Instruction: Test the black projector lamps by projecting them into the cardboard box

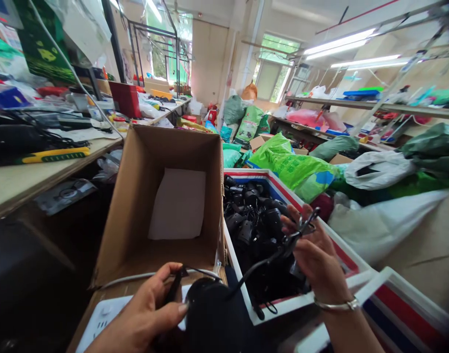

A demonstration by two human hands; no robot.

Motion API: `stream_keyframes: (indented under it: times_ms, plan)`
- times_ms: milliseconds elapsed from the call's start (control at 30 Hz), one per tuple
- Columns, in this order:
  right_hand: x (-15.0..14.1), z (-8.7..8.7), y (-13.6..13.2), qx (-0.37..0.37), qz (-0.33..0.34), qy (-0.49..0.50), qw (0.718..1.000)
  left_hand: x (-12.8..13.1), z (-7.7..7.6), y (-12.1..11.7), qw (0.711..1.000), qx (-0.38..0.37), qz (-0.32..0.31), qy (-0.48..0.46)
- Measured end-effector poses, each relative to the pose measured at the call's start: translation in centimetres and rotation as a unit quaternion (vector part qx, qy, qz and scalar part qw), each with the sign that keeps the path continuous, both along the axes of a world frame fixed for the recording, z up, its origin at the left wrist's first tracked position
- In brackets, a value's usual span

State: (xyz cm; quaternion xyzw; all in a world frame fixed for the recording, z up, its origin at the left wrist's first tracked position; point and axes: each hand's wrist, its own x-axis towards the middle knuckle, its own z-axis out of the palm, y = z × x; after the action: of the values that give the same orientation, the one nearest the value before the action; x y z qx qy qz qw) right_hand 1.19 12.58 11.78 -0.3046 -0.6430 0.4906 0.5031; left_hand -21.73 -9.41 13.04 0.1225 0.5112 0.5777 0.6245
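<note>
My left hand (143,309) is at the bottom of the view, pinching a thin black cable (176,287) just above a round black power adapter (208,314). That adapter hides the lower middle of the view. My right hand (312,250) holds a black cord (268,257) with a small dark plug end (301,230) between its fingers, and a metal bangle sits on that wrist. Right below that hand lies a heap of black power adapters (254,220) inside a white bin with a red and blue striped rim (263,179). To the left stands an open cardboard box (136,206), with a white sheet (176,203) on its floor.
A white power strip (99,318) lies under the box's front edge. On the left runs a workbench (37,181) with cables and a yellow-handled tool (55,155). Green sacks and white bags (379,169) are piled behind the bin, beneath cluttered shelves.
</note>
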Motion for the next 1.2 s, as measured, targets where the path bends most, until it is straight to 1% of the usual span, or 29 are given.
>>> stream_keyframes:
  times_ms: [67, 133, 200, 233, 300, 333, 400, 500, 567, 633, 733, 833, 933, 1033, 1133, 1200]
  plan:
    - [-0.1, -1.6, 0.9, 0.04, -0.08, -0.092, 0.992, -0.4, 0.3, -0.9, 0.999, -0.016, 0.025, 0.021]
    - [-0.1, -3.2, 1.4, 0.089, -0.151, -0.201, 0.964, -1.1, 0.4, -1.7, 0.997, -0.024, 0.062, 0.034]
    - [-0.4, -4.5, 1.6, 0.118, -0.174, -0.267, 0.94, -2.1, 0.4, -2.3, 0.993, -0.011, 0.104, 0.057]
    - [-0.6, -5.2, 1.4, 0.119, -0.169, -0.278, 0.938, -2.7, 0.4, -2.5, 0.99, 0.002, 0.122, 0.074]
    - [-1.4, -6.4, 0.6, 0.096, -0.132, -0.287, 0.944, -3.9, 0.3, -2.7, 0.981, 0.033, 0.149, 0.119]
    - [-2.0, -7.0, 0.0, 0.079, -0.1, -0.292, 0.948, -4.5, 0.2, -2.8, 0.977, 0.048, 0.164, 0.126]
    - [-3.2, -8.0, -1.6, 0.038, -0.008, -0.298, 0.954, -5.5, -0.1, -2.8, 0.968, 0.068, 0.202, 0.129]
    - [-5.0, -9.4, -4.6, 0.0, 0.133, -0.297, 0.946, -6.4, -0.8, -2.6, 0.959, 0.091, 0.252, 0.096]
    - [-6.0, -10.3, -6.4, -0.004, 0.195, -0.291, 0.937, -6.6, -1.5, -2.5, 0.954, 0.101, 0.273, 0.065]
    - [-6.9, -11.1, -7.7, 0.001, 0.225, -0.288, 0.931, -6.6, -2.1, -2.5, 0.952, 0.103, 0.284, 0.041]
    - [-7.8, -11.7, -8.4, 0.029, 0.248, -0.289, 0.924, -6.6, -3.0, -2.4, 0.951, 0.104, 0.29, 0.018]
    - [-8.6, -11.4, -8.0, 0.072, 0.291, -0.287, 0.91, -6.8, -3.6, -2.4, 0.948, 0.11, 0.3, 0.0]
    - [-9.4, -10.7, -7.5, 0.109, 0.345, -0.285, 0.888, -7.0, -4.0, -2.2, 0.942, 0.107, 0.318, -0.031]
    - [-10.0, -10.3, -7.7, 0.138, 0.384, -0.288, 0.866, -7.3, -4.5, -1.9, 0.938, 0.106, 0.324, -0.056]
    - [-10.1, -10.3, -8.7, 0.169, 0.39, -0.302, 0.854, -7.3, -4.9, -1.5, 0.931, 0.104, 0.339, -0.086]
    - [-9.8, -11.0, -9.5, 0.192, 0.368, -0.307, 0.856, -7.2, -5.2, -1.0, 0.92, 0.096, 0.363, -0.113]
